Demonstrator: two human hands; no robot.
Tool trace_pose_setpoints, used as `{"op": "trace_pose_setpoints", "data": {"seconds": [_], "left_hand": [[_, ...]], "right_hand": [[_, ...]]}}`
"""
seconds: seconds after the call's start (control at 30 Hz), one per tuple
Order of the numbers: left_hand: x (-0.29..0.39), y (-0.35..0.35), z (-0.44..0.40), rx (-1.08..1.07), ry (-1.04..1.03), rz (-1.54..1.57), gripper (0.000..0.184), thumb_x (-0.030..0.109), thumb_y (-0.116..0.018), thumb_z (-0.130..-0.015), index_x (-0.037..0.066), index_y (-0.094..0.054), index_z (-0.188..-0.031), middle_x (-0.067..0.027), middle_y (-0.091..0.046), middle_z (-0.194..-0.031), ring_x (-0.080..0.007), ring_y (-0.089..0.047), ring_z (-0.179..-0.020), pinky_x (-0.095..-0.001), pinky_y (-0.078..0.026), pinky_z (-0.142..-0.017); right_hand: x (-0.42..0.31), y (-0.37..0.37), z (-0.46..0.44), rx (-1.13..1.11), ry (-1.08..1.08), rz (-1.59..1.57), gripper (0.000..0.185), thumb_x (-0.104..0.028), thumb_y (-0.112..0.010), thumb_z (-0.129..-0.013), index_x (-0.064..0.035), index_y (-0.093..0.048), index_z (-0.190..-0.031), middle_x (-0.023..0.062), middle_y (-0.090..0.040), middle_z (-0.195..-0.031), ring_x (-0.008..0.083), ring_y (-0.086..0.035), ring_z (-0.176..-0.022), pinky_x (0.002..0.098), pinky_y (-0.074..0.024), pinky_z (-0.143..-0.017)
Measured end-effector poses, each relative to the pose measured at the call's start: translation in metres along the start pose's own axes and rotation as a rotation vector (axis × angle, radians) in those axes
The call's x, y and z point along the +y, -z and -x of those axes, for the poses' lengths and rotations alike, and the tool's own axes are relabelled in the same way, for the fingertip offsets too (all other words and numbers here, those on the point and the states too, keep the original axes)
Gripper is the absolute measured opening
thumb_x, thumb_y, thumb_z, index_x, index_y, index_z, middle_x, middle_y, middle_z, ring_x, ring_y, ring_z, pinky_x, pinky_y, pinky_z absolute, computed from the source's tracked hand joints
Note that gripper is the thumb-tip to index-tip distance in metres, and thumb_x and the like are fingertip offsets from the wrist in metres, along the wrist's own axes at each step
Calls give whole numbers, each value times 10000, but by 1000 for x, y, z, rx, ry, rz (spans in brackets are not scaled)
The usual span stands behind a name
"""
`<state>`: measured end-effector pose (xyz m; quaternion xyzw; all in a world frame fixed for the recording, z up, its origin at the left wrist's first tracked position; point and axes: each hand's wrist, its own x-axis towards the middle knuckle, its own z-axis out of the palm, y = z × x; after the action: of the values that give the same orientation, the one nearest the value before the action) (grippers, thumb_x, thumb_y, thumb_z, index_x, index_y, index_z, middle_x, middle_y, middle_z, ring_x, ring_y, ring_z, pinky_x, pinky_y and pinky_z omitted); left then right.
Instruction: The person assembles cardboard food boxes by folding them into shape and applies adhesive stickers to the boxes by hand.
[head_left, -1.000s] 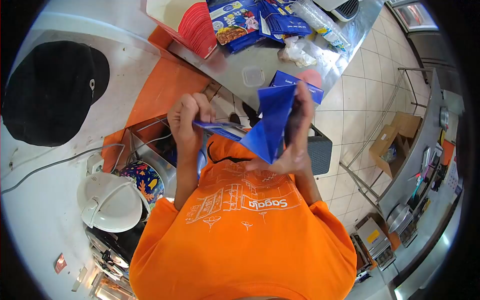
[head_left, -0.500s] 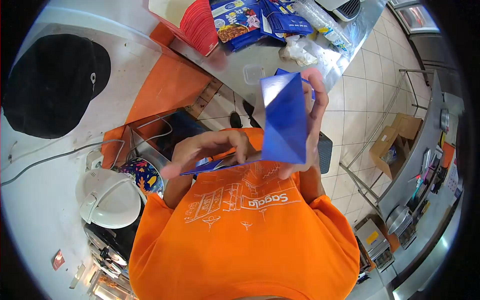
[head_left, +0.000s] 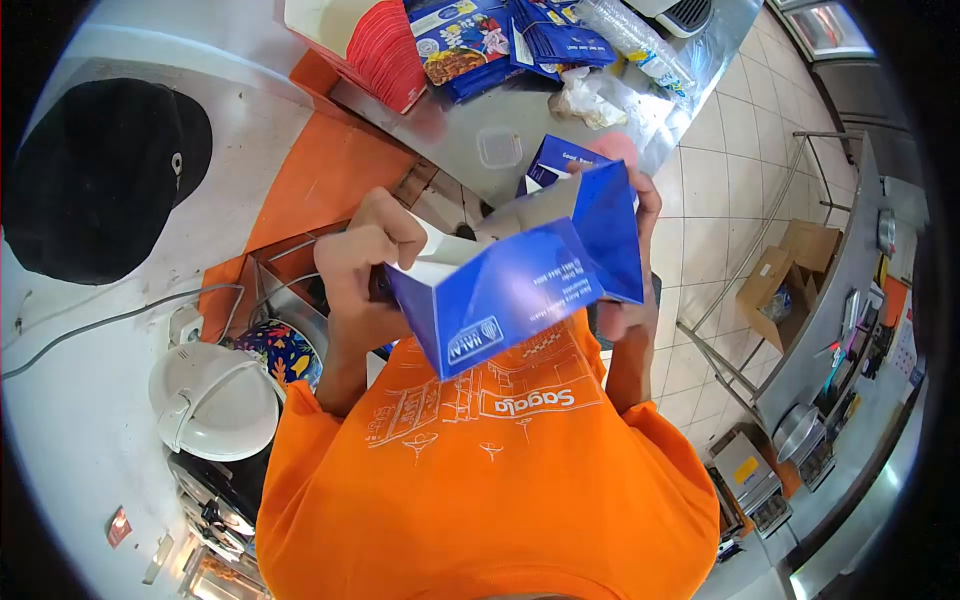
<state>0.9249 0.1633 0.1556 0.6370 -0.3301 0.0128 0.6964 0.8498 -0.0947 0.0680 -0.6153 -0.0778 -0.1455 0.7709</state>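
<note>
A blue cardboard box (head_left: 510, 290), white inside and with white print on its outer side, is held in the air in front of my orange shirt. It is partly folded up, with walls and flaps standing. My left hand (head_left: 365, 250) grips its left corner, fingers curled over the edge. My right hand (head_left: 642, 245) holds the folded right end from outside, and part of that hand is hidden behind the blue panel. A printed blue flap (head_left: 565, 155) sticks out at the box's far side, near my right fingers.
On the metal table (head_left: 455, 150) lie flat blue printed boxes (head_left: 465, 45), stacked red cartons (head_left: 385, 55), a clear plastic lid (head_left: 499, 148), plastic cups (head_left: 640, 45) and a crumpled bag (head_left: 588, 98). A black cap (head_left: 105, 180) and white rice cooker (head_left: 215, 400) are at left.
The box has turned so that its printed side and white inside show. My left hand has risen and closed on the left corner, where the wall now stands up. My right hand stays at the right end.
</note>
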Motion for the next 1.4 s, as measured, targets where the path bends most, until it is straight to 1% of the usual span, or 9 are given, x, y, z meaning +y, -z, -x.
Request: {"op": "trace_pose_setpoints", "data": {"seconds": [0.17, 0.27, 0.33, 0.47, 0.6, 0.77, 1.03, 1.3, 1.4], "left_hand": [[8, -2, -5, -154, 10, -82, 325, 127, -727, -773, 56, -411, -808, -29, -442, -662, -179, -369, -632, -362, -292, -626], [12, 5, -5, -258, -84, -249, 350, 163, -736, -528, 37, -454, -691, -73, -468, -750, -261, -452, -709, -387, -345, -700], [15, 8, -8, -251, -192, -343, 338, 164, -723, -523, 40, -454, -685, -71, -463, -741, -261, -457, -700, -393, -345, -676], [22, 12, -9, -212, -305, -472, 279, 136, -678, -515, 65, -443, -648, -55, -502, -738, -245, -498, -712, -450, -462, -729], [30, 13, -7, -212, -317, -540, 228, 56, -659, -579, 103, -493, -728, -32, -554, -745, -215, -549, -758, -476, -503, -911], [36, 3, -10, -346, -371, -639, 201, 80, -677, -650, 146, -567, -804, -1, -585, -793, -187, -567, -804, -421, -512, -913], [15, 4, 4, -282, -193, -720, 203, 57, -674, -633, 88, -608, -822, -30, -575, -815, -226, -560, -811, -488, -481, -926], [14, 2, 2, -572, -173, -657, 178, 45, -665, -617, 50, -601, -783, -58, -554, -800, -230, -578, -814, -474, -517, -931], [17, -7, -3, -699, -224, -633, 161, 93, -659, -670, 74, -605, -821, -48, -546, -822, -222, -582, -829, -453, -518, -959]], "right_hand": [[-15, 7, 12, -77, -126, 173, 813, -627, -642, -835, -225, -274, -1439, 280, -497, -1312, 355, -442, -1306, 516, -391, -1063], [-61, -14, -8, -54, -105, -611, 798, -785, -351, -870, -167, -403, -1372, 280, -505, -1273, 356, -458, -1254, 530, -358, -1062], [-64, 3, -10, -40, -78, 47, 976, -880, -136, -806, -91, -597, -1147, 250, -481, -1230, 348, -474, -1173, 521, -333, -1049], [-77, 5, -9, 19, -86, 308, 976, -916, -262, -764, -36, -669, -882, 135, -462, -1123, 274, -495, -1078, 392, -349, -997], [-93, 2, -10, -106, -265, 504, 298, -158, -849, -668, -95, -618, -845, 86, -478, -1093, 236, -522, -1043, 361, -439, -898], [-82, -4, -11, -323, -389, 538, 434, -61, -775, -708, -101, -557, -1082, 65, -533, -1098, 232, -556, -1021, 324, -455, -866], [-72, -9, -29, 290, -438, 372, 369, 5, -581, -789, -54, -565, -1153, 47, -590, -1023, 136, -569, -937, 283, -491, -774], [-81, -13, -51, -10, -308, 627, 388, -253, -720, -850, -95, -591, -1181, 63, -572, -1131, 219, -541, -1041, 358, -428, -892], [-72, -23, -79, -190, 81, 889, 469, -200, -717, -835, -74, -565, -1260, 132, -523, -1311, 272, -530, -1166, 369, -408, -985]]}}
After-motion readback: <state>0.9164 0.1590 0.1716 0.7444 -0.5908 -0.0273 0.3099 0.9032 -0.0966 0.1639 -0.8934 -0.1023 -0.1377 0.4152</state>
